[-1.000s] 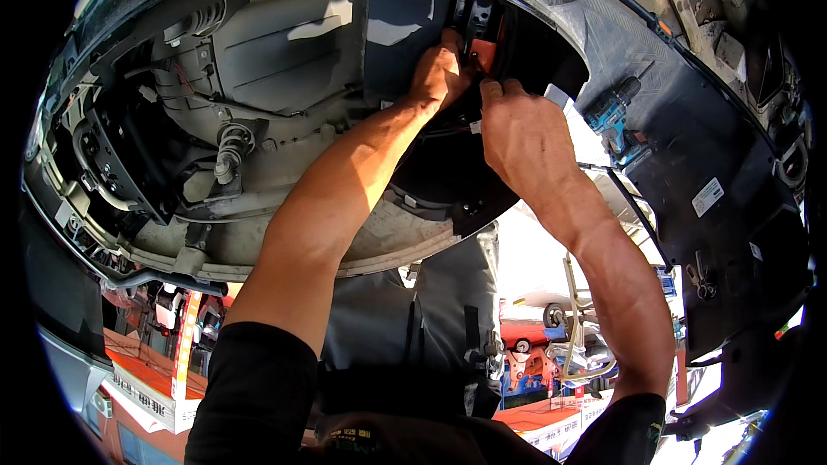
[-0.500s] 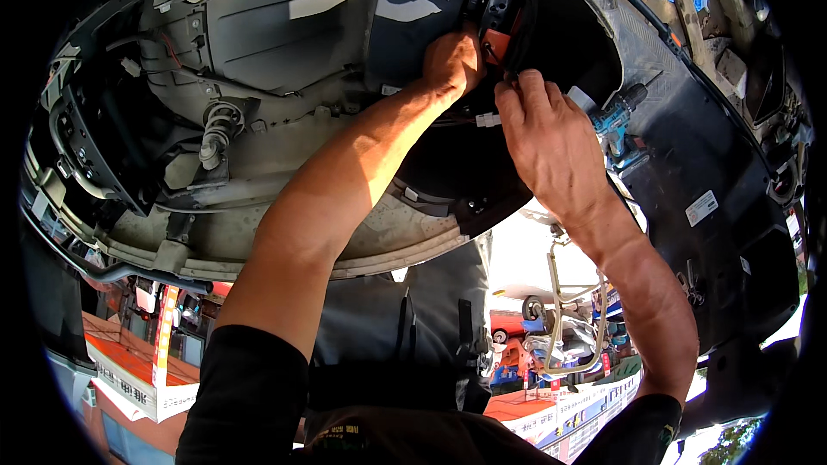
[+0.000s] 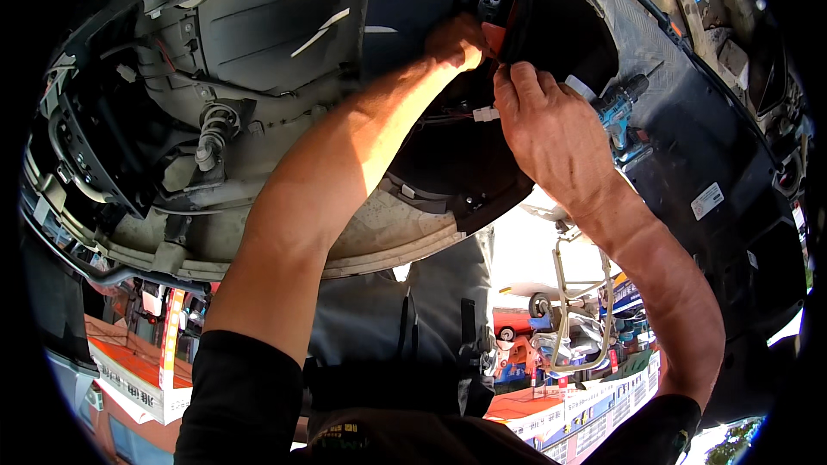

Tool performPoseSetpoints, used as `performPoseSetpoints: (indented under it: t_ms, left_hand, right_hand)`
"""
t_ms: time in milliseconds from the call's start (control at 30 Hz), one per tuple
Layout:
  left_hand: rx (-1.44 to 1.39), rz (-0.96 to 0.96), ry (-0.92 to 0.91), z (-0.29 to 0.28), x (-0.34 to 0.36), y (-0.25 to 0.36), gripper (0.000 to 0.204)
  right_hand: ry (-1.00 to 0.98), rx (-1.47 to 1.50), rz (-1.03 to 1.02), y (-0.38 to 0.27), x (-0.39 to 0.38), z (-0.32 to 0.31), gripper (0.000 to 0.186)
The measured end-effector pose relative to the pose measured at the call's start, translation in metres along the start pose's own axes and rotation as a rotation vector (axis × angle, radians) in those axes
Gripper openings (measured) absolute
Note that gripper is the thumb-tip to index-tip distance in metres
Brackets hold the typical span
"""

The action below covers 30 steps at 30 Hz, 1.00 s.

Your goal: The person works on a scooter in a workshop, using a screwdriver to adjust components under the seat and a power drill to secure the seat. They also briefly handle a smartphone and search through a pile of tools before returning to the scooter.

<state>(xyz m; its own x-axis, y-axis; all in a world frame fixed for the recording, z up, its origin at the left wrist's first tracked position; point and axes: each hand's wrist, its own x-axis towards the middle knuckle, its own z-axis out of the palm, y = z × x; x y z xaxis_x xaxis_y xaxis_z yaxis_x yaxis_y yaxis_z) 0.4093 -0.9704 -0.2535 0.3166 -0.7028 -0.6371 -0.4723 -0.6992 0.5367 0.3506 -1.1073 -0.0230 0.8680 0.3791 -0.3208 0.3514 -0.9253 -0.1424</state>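
Observation:
Beside a small orange-red lens piece (image 3: pixel 494 38) in the dark upper cavity of a vehicle body is my left hand (image 3: pixel 459 41). Its fingers are curled, and the fingertips are hidden in shadow. My right hand (image 3: pixel 556 125) sits just below and to the right, knuckles up, with thumb and fingers pinched together close to the lens piece. Whatever lies in that pinch is too small or too hidden to name. A white wire connector (image 3: pixel 485 114) hangs by the right fingers on thin dark wires. Above the lens piece shows a black and grey fitting (image 3: pixel 490 2).
A teal and black cordless drill (image 3: pixel 617 120) lies on the dark body panel (image 3: pixel 689 155) right of my right hand. Left of my arms are a coil-spring part (image 3: pixel 217 131), a black bracket (image 3: pixel 95 151) and loose wiring (image 3: pixel 211 79). A curved pale rim (image 3: pixel 396 244) runs below my left forearm.
Both hands have shifted slightly upward in the picture, still close together by the lens piece. My right forearm has swung a little outward. The sunlit patches on the panel have shrunk.

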Motion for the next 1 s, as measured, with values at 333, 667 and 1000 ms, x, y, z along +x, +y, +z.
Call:
performPoseSetpoints:
  t_ms: [333,667,1000]
  left_hand:
    - [-0.350,-0.069,-0.088,0.010,0.026,-0.023,0.016]
    - [0.156,0.306,0.053,0.011,0.021,-0.023,0.007]
    - [-0.381,-0.210,0.080,-0.025,-0.064,0.025,0.061]
  right_hand:
    - [0.028,0.155,0.124,-0.004,0.007,-0.004,0.027]
    - [-0.259,0.275,0.257,-0.007,-0.003,-0.004,0.027]
    - [0.004,0.201,0.112,-0.007,-0.013,0.004,0.029]
